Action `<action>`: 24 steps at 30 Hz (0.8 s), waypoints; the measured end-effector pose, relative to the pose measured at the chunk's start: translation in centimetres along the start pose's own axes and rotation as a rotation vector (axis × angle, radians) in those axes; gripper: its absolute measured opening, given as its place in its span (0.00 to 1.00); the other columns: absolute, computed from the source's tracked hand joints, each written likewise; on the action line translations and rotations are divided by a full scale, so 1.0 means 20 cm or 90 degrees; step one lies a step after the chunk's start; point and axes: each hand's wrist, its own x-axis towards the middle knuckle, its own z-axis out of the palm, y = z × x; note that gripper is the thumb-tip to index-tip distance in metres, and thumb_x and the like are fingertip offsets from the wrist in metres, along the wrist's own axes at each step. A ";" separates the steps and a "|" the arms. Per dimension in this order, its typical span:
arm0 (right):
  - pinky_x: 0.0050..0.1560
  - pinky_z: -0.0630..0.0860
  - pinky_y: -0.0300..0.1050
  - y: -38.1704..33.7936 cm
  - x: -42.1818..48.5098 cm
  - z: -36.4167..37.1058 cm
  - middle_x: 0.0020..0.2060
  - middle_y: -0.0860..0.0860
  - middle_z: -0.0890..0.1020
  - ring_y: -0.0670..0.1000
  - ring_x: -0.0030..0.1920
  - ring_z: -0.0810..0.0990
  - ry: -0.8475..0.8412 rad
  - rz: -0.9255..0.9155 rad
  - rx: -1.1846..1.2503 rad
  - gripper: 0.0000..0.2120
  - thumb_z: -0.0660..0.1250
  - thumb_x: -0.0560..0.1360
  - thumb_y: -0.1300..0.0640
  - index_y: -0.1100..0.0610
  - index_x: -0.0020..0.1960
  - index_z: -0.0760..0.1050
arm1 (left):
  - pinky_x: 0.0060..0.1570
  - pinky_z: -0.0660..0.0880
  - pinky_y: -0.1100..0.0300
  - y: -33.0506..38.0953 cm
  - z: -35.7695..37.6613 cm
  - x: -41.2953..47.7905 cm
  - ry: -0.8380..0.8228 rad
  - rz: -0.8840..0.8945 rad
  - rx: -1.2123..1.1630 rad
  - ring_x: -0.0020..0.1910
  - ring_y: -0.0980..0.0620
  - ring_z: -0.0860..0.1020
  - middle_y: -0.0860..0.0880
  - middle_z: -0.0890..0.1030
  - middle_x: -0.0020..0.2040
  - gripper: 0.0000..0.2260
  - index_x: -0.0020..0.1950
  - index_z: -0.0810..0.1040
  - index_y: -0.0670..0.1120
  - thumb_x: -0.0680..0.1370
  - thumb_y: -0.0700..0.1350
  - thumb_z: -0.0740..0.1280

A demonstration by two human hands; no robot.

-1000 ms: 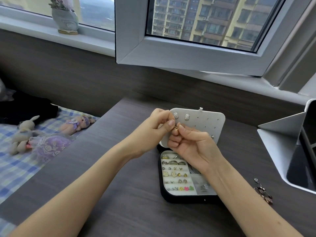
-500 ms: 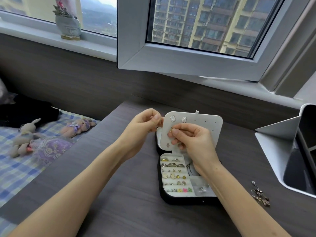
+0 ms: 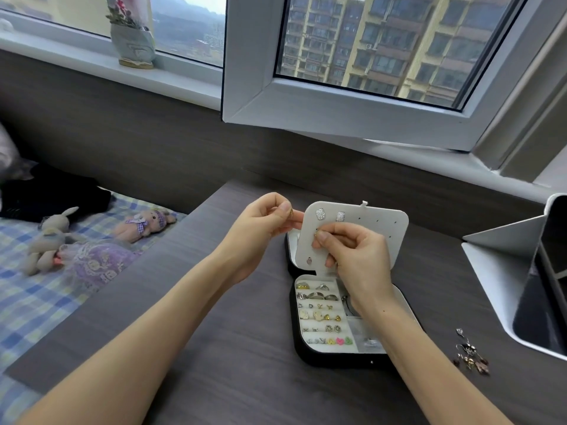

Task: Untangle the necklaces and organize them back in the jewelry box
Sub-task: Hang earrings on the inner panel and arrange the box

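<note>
Patience helps: with the left hand [image 3: 260, 228] pinching a small gold piece [image 3: 290, 212] and the right hand [image 3: 352, 253] pinching a tiny piece [image 3: 318, 232] against the white panel [image 3: 389, 222] raised over the open jewelry box [image 3: 331, 361] on the desk [image 3: 214, 348], line it up with one hole before pressing gently.

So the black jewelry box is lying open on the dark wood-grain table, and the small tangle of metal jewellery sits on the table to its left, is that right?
No. The head view shows the black jewelry box lying open on the dark wood-grain table, but the small tangle of metal jewellery sits on the table to its right, not its left.
</note>
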 end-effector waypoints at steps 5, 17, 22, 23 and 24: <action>0.27 0.63 0.37 -0.02 -0.03 0.01 0.26 0.45 0.75 0.49 0.26 0.75 0.196 -0.298 -0.478 0.12 0.77 0.66 0.53 0.54 0.41 0.74 | 0.55 0.76 0.58 0.01 0.00 -0.01 -0.016 -0.019 -0.010 0.44 0.53 0.81 0.46 0.84 0.43 0.10 0.41 0.70 0.43 0.82 0.40 0.57; 0.41 0.66 0.47 0.00 -0.01 -0.20 0.31 0.47 0.77 0.51 0.31 0.74 0.049 -0.631 -0.627 0.17 0.69 0.71 0.43 0.56 0.33 0.76 | 0.49 0.72 0.63 0.04 -0.04 -0.02 -0.267 -0.057 0.134 0.42 0.57 0.75 0.53 0.78 0.38 0.09 0.42 0.76 0.43 0.81 0.40 0.60; 0.37 0.63 0.45 0.07 -0.09 -0.21 0.29 0.48 0.77 0.51 0.30 0.72 0.111 -0.744 -0.600 0.17 0.69 0.75 0.48 0.56 0.31 0.76 | 0.48 0.70 0.66 0.00 0.00 -0.02 -0.334 -0.104 0.213 0.42 0.59 0.73 0.55 0.76 0.38 0.09 0.40 0.77 0.46 0.79 0.45 0.63; 0.37 0.63 0.45 0.09 -0.09 -0.22 0.29 0.49 0.77 0.51 0.29 0.72 0.117 -0.756 -0.600 0.18 0.68 0.76 0.49 0.57 0.31 0.77 | 0.47 0.70 0.68 0.00 0.01 -0.03 -0.348 -0.108 0.206 0.41 0.59 0.73 0.56 0.76 0.38 0.08 0.39 0.76 0.46 0.78 0.46 0.63; 0.36 0.63 0.45 0.10 -0.10 -0.22 0.29 0.49 0.77 0.51 0.29 0.73 0.121 -0.764 -0.600 0.18 0.67 0.77 0.49 0.57 0.31 0.77 | 0.46 0.70 0.68 0.00 0.01 -0.03 -0.361 -0.110 0.202 0.42 0.59 0.73 0.55 0.75 0.38 0.08 0.39 0.76 0.46 0.77 0.47 0.63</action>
